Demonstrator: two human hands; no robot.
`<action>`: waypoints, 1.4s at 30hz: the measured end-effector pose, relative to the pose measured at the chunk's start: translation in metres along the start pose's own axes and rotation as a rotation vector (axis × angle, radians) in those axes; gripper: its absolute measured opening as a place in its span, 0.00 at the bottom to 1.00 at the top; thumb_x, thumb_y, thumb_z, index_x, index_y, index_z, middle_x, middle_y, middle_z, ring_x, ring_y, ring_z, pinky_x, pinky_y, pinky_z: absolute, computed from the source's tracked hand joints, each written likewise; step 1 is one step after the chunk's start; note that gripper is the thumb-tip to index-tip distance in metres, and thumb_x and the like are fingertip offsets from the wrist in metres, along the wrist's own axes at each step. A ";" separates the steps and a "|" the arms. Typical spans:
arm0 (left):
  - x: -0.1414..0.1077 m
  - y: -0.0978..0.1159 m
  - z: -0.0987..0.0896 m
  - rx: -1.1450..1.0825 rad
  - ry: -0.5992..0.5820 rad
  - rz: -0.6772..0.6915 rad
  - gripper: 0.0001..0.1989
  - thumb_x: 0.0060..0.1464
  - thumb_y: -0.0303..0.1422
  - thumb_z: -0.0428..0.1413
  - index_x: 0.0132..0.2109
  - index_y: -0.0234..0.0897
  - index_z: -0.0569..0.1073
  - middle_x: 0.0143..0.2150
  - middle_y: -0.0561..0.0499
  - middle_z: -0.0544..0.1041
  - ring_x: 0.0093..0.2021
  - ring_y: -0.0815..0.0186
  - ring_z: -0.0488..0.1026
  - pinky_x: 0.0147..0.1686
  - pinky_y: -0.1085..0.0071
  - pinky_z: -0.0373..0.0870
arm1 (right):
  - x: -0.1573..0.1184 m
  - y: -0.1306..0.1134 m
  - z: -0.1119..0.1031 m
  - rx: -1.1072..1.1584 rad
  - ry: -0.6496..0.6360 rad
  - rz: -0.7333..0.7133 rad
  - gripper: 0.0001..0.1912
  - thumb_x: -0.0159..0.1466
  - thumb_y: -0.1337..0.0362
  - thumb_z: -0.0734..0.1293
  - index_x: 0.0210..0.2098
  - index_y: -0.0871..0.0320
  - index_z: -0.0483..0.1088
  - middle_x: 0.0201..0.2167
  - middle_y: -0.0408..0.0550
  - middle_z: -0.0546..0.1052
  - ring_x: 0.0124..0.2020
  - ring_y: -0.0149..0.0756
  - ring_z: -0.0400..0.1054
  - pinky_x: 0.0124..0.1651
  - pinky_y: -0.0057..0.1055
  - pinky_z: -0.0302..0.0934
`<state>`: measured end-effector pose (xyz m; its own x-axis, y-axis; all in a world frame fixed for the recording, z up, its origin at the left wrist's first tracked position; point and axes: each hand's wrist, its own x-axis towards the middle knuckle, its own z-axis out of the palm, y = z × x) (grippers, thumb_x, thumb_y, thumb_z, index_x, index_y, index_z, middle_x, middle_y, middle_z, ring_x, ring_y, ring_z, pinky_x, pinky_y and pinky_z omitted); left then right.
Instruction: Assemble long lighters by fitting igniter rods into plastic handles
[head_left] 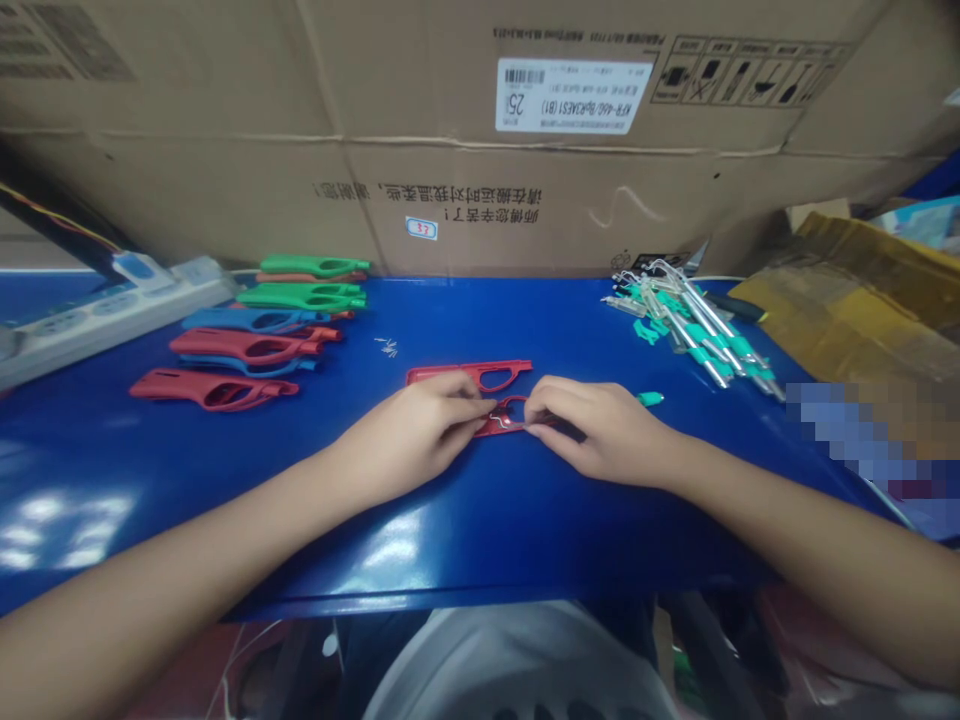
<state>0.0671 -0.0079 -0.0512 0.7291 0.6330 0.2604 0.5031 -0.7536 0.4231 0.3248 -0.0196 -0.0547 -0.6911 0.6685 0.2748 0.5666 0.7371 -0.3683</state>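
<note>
Two red plastic shell halves lie one behind the other at the middle of the blue table. My left hand (431,425) pinches the left part of the nearer red shell (495,430), which has a small metallic piece in it. At that shell's right end my right hand (596,425) is closed, fingertips together; its fingers cover part of the shell. Just beyond the hands is the other red shell half (514,374), its loop-shaped opening facing up; my left hand overlaps its near edge.
Red, blue and green shells (217,390) are stacked at the left beside a white power strip (112,315). Small pale pins (386,347) lie behind the hands. Metal rods with teal parts (697,335) lie right, near a teal piece (650,398). A cardboard box (450,150) stands behind.
</note>
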 end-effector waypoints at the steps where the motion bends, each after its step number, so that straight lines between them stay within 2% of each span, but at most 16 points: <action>1: 0.000 0.000 0.000 -0.004 0.000 0.001 0.13 0.67 0.27 0.53 0.51 0.35 0.81 0.49 0.43 0.79 0.47 0.60 0.78 0.49 0.65 0.75 | 0.000 0.000 0.000 -0.002 -0.001 0.002 0.01 0.71 0.65 0.63 0.41 0.54 0.67 0.39 0.43 0.76 0.36 0.31 0.70 0.36 0.27 0.58; 10: 0.001 -0.006 0.005 -0.103 0.094 0.022 0.11 0.67 0.28 0.54 0.48 0.33 0.82 0.42 0.46 0.79 0.41 0.65 0.78 0.42 0.71 0.73 | 0.000 0.000 -0.001 -0.004 0.000 0.009 0.01 0.70 0.66 0.63 0.40 0.54 0.67 0.38 0.43 0.76 0.35 0.31 0.70 0.36 0.27 0.57; 19: -0.002 -0.001 0.007 -0.003 0.051 0.028 0.12 0.67 0.28 0.54 0.50 0.34 0.81 0.47 0.44 0.78 0.44 0.62 0.78 0.46 0.66 0.75 | -0.001 0.001 -0.001 -0.004 0.002 0.012 0.01 0.70 0.67 0.64 0.41 0.54 0.67 0.38 0.42 0.76 0.35 0.30 0.70 0.36 0.26 0.57; 27: 0.001 -0.008 0.009 -0.102 0.198 0.027 0.08 0.62 0.26 0.59 0.45 0.34 0.83 0.40 0.47 0.82 0.39 0.65 0.79 0.42 0.69 0.76 | -0.001 0.000 0.000 0.009 0.006 0.045 0.02 0.69 0.67 0.64 0.41 0.54 0.68 0.38 0.41 0.76 0.36 0.29 0.71 0.36 0.25 0.57; 34: 0.001 -0.007 0.010 -0.121 0.224 0.034 0.06 0.62 0.27 0.61 0.43 0.34 0.83 0.38 0.48 0.82 0.37 0.65 0.80 0.40 0.71 0.76 | -0.002 -0.002 -0.002 0.037 0.002 0.036 0.04 0.65 0.68 0.64 0.40 0.54 0.67 0.37 0.41 0.75 0.35 0.29 0.70 0.37 0.26 0.57; 42: 0.002 -0.007 0.011 -0.137 0.220 0.057 0.06 0.63 0.27 0.60 0.42 0.34 0.82 0.38 0.48 0.82 0.38 0.66 0.79 0.41 0.72 0.75 | -0.001 -0.002 -0.002 0.032 -0.011 0.045 0.03 0.67 0.67 0.64 0.40 0.54 0.67 0.36 0.41 0.75 0.35 0.30 0.70 0.37 0.27 0.57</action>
<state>0.0701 -0.0027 -0.0631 0.6288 0.6246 0.4631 0.3854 -0.7677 0.5119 0.3251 -0.0213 -0.0524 -0.6704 0.6995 0.2475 0.5827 0.7029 -0.4080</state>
